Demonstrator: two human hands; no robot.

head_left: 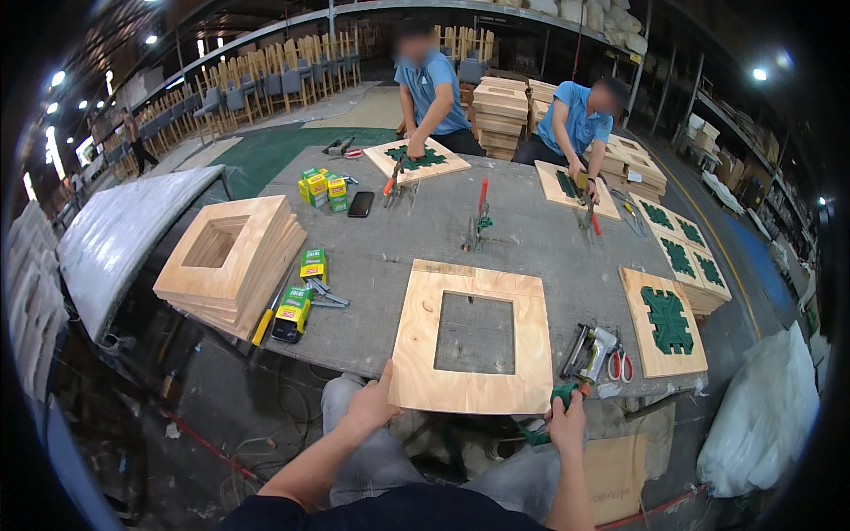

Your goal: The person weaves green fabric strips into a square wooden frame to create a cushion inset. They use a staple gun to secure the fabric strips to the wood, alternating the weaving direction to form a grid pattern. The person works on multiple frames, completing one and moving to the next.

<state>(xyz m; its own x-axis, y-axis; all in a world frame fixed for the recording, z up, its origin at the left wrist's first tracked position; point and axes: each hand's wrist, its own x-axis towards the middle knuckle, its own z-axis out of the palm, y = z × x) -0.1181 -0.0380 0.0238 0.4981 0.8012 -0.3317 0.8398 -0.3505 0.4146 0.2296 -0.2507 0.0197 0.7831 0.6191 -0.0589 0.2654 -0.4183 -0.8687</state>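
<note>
Before me a square plywood panel (413,350) with a square cut-out lies flat, its near edge at the table's edge. My left hand (372,407) grips its near left corner, thumb on the edge. Just off the near right corner, my right hand (567,425) is closed around green webbing (561,395), part of which hangs below the hand. Beyond that hand lies a staple gun (598,350), with red-handled scissors (620,364) beside it. A panel with woven green webbing (668,320) rests farther right.
A stack of cut-out panels (232,257) stands left, beside yellow-green boxes (294,303) and loose staples. Across the grey table (372,265), two people in blue shirts work on webbed panels. A red-handled tool (482,212) stands mid-table; a phone (360,204) lies far left.
</note>
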